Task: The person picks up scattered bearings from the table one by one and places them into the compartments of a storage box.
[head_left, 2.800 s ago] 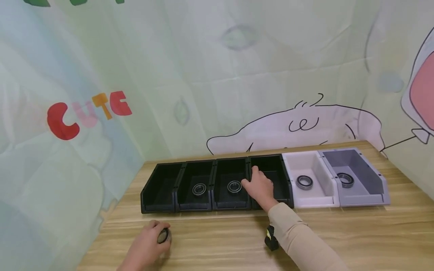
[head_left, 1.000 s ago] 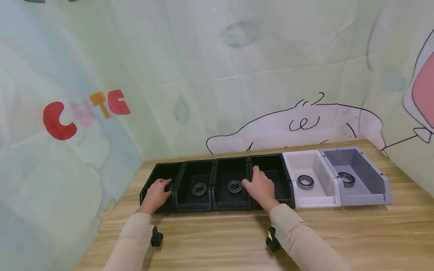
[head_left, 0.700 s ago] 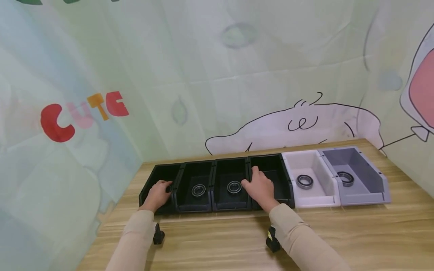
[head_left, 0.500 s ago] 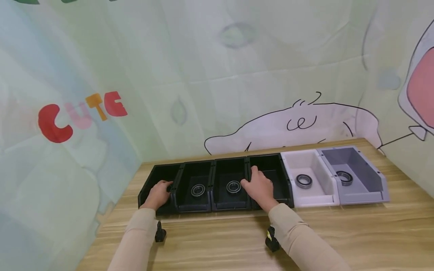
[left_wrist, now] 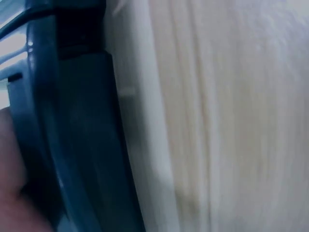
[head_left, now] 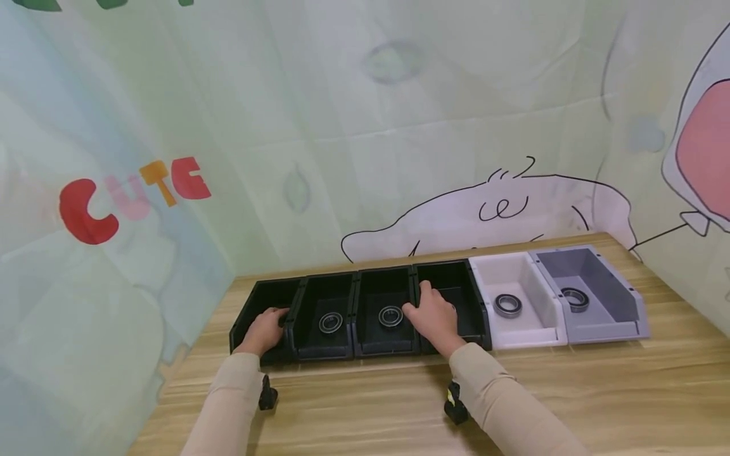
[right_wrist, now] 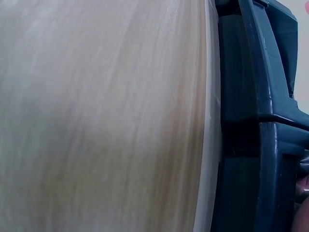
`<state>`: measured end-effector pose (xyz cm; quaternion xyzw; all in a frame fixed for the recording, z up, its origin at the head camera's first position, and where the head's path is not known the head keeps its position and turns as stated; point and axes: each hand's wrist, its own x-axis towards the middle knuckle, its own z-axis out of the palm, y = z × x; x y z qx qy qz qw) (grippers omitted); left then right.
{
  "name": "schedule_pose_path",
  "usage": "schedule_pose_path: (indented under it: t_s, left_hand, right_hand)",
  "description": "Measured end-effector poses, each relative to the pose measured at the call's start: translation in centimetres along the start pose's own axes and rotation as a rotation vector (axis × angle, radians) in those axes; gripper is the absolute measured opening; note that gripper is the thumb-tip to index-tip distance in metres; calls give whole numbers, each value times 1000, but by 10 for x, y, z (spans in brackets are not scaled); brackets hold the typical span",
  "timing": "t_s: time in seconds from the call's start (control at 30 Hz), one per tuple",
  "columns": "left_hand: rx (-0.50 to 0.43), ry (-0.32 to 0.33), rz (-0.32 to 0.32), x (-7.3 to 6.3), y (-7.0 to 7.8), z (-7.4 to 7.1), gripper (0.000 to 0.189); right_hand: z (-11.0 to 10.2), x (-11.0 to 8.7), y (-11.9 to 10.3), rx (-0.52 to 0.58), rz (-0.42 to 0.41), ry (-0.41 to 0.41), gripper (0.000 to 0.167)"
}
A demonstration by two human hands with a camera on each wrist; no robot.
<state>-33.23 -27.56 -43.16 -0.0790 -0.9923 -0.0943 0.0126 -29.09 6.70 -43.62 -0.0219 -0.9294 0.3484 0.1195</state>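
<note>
In the head view my left hand (head_left: 263,330) reaches into the leftmost black bin (head_left: 239,329). Its thumb and fingers pinch a ball bearing (head_left: 282,321), mostly hidden by the hand. My right hand (head_left: 436,318) is at the fourth black bin (head_left: 464,278), thumb by the divider it shares with the third bin. Its fingers reach down inside, and whether they grip anything I cannot tell. A shiny metal edge (right_wrist: 304,165) shows beside the fingers in the right wrist view. Other bearings lie flat in the second bin (head_left: 322,323) and third bin (head_left: 381,317).
To the right, a white bin (head_left: 527,272) and a grey bin (head_left: 616,272) each hold one bearing. All bins stand side by side along the back of the wooden table (head_left: 365,411). A printed cloth (head_left: 319,114) hangs behind.
My left hand has carried the bearing from above the front table into the leftmost bin, then settled slightly lower, hiding more of it. My right hand has stayed at the fourth bin.
</note>
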Motion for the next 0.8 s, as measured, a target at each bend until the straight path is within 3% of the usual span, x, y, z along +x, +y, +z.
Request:
schedule_pose_path:
  t_s: [0.1,0.17,0.37,0.43,0.57,0.7,0.8]
  left_hand:
    - [3,3,28,-3,-1,-3,43]
    - [-12,51,58,-7,-2,-8,44]
    - [-203,384,106,-26,-4,-26,34]
    - [-254,462,109,-36,0,-30,32]
    - [-244,455,124,-63,21,-32,32]
    - [-232,398,161,-88,56,-31,31]
    - [-238,389,221,-98,84,-32,30]
  right_hand:
    - [0,-1,0,0,4,-7,55]
    - [0,-1,-1,-1,6,-10,56]
    - [2,-2,-3,4,5,-17,55]
    - [3,-3,-2,1,9,-17,56]
    - [5,-9,2,-11,23,-32,56]
    - [4,-12,6,-19,27,-37,56]
    - [1,-8,8,-19,31,-57,58]
